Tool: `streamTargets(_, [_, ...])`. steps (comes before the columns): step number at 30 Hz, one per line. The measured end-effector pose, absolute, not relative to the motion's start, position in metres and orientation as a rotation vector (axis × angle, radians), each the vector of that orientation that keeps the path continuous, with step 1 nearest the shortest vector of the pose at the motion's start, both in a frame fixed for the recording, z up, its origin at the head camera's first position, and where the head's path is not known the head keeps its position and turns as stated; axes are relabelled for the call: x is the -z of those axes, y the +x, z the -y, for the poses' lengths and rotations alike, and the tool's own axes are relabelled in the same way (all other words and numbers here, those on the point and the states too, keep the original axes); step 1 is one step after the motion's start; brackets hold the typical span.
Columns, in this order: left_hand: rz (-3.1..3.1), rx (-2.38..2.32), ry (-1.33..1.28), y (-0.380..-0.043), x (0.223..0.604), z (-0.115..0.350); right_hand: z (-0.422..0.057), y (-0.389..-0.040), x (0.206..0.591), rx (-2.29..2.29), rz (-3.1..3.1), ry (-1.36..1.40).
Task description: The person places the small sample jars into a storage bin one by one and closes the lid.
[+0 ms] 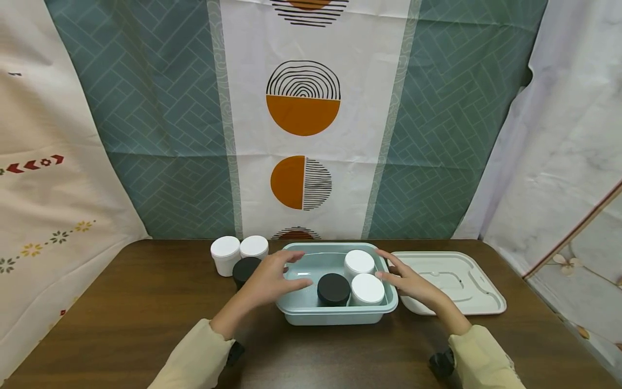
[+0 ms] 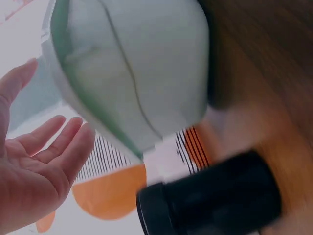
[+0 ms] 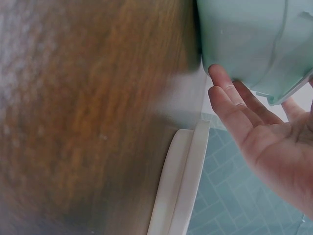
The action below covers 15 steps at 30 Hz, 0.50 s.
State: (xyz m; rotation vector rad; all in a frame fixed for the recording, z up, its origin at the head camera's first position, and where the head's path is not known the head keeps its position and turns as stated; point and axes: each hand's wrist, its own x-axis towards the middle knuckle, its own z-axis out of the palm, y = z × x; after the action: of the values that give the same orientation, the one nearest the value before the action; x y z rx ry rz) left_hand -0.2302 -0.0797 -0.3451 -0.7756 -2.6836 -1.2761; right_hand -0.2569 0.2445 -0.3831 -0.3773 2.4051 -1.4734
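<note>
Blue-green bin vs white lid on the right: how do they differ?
Depth: the bin has raised walls; the lid is nearly flat. Colour: the bin is pale blue-green; the lid, off-white. Contents: the bin holds three jars; the lid, none. Shared: rounded corners.

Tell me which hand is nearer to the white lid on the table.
Right. The right hand is at the right rim of the container, overlapping the lid in the head view; the left hand is at the opposite rim, across the container from the lid.
</note>
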Motion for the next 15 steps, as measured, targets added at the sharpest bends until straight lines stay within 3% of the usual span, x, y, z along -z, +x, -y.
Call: streamTargets(15, [2.56, 1.163, -0.537, -0.232, 0.345, 0.152, -0.245, -0.256, 0.383, 1.468, -2.4, -0.4])
